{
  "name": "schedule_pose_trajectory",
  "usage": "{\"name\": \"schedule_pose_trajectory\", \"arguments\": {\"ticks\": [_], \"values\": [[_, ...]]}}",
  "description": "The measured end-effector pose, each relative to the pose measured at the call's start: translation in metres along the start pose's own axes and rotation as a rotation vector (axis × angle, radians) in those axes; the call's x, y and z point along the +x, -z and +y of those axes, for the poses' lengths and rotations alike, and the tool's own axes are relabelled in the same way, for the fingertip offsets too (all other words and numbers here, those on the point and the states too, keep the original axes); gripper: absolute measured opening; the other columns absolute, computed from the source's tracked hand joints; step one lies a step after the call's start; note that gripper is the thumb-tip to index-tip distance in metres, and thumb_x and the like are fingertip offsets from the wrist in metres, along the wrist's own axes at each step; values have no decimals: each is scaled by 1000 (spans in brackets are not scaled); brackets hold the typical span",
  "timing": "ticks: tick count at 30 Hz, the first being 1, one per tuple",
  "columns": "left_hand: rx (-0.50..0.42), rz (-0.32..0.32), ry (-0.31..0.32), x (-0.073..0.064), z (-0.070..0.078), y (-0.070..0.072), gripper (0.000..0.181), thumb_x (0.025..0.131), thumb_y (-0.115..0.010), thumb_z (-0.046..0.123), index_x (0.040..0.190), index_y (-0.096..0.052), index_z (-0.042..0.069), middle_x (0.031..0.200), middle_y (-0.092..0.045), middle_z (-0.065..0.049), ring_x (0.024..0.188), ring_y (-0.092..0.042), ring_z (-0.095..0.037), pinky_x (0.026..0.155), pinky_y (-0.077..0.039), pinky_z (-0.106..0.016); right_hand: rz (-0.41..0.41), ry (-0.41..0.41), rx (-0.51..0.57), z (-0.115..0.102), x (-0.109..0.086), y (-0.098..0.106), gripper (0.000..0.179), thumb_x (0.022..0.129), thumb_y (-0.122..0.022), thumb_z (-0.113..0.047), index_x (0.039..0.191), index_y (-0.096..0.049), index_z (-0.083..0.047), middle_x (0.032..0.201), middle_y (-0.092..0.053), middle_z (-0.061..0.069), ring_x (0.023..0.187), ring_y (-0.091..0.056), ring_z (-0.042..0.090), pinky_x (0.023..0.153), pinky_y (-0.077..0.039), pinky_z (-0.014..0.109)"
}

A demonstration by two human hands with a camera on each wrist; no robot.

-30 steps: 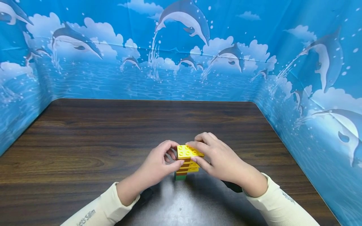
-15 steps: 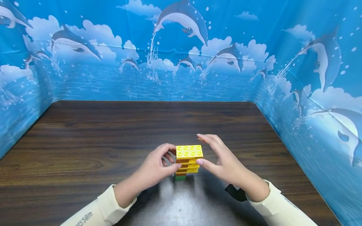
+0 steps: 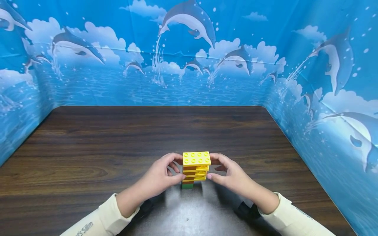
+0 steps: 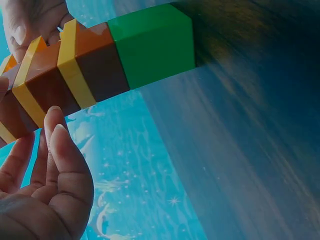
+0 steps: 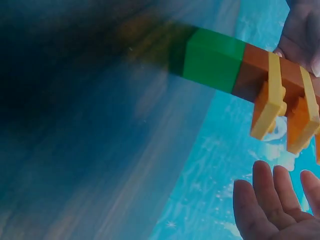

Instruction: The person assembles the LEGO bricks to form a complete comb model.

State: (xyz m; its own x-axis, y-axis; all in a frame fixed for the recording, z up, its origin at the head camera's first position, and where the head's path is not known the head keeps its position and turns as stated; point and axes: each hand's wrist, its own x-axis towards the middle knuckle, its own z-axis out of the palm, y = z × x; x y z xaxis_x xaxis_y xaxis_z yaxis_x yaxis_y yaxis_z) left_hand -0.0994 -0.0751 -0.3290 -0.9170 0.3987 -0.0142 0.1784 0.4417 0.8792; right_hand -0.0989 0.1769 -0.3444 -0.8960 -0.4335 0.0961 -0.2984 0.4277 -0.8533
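A tower of toy building bricks [image 3: 189, 174] stands upright on the table between both hands. Its base is a green brick [image 4: 155, 47]; above it brown bricks [image 4: 102, 65] alternate with yellow plates [image 5: 302, 125] that jut out to the right. A yellow eight-stud plate [image 3: 196, 158] lies level on top. My left hand [image 3: 159, 177] holds the tower's left side, thumb in front and fingers toward the back. At the right ends of the plates is my right hand [image 3: 233, 173], its fingers [image 5: 272, 195] loosely extended; whether they touch the plates is unclear.
The dark wood-grain table [image 3: 118, 137] carries the tower near its front middle. A blue curtain [image 3: 165, 88] printed with dolphins encloses the back and sides. Cream sleeves [image 3: 103, 216] cover both forearms, with dark straps at the wrists.
My right hand has left the top of the yellow plate, drawn back and come down to the tower's right side. The left hand has slid slightly lower along the left side.
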Motion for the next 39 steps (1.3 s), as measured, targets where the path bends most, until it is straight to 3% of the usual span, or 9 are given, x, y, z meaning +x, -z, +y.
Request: {"name": "schedule_pose_trajectory", "arguments": {"ticks": [11,23,30,39], "values": [[73,7,-8,2,-6,-3,37,83,-74,9,117,-60,7,106,-59,0,95,-55,-16,76,-48,-30,-42,-14,1,3,-2,-6,51,88,-70,-13,134,-50,-5,121,-61,9,115,-57,29,92,-49,39],[20,-2,-8,3,-13,-7,39,83,-73,5,119,-58,8,109,-59,-2,101,-57,-18,84,-49,-36,-52,-19,-37,6,1,-12,50,86,-71,-7,133,-52,-4,120,-61,10,113,-59,31,90,-50,42],[-7,-5,-11,4,-15,-6,39,83,-72,5,120,-58,6,108,-61,-3,101,-58,-20,82,-50,-32,-35,16,-56,7,2,-14,45,86,-70,-3,128,-56,-3,118,-60,9,110,-60,29,90,-51,36],[-126,-27,-21,8,-20,0,41,85,-72,8,122,-55,0,106,-62,-9,102,-60,-28,77,-52,-29,-13,32,-56,8,6,-16,45,87,-69,-4,130,-55,-4,116,-63,9,108,-61,26,88,-51,32]]}}
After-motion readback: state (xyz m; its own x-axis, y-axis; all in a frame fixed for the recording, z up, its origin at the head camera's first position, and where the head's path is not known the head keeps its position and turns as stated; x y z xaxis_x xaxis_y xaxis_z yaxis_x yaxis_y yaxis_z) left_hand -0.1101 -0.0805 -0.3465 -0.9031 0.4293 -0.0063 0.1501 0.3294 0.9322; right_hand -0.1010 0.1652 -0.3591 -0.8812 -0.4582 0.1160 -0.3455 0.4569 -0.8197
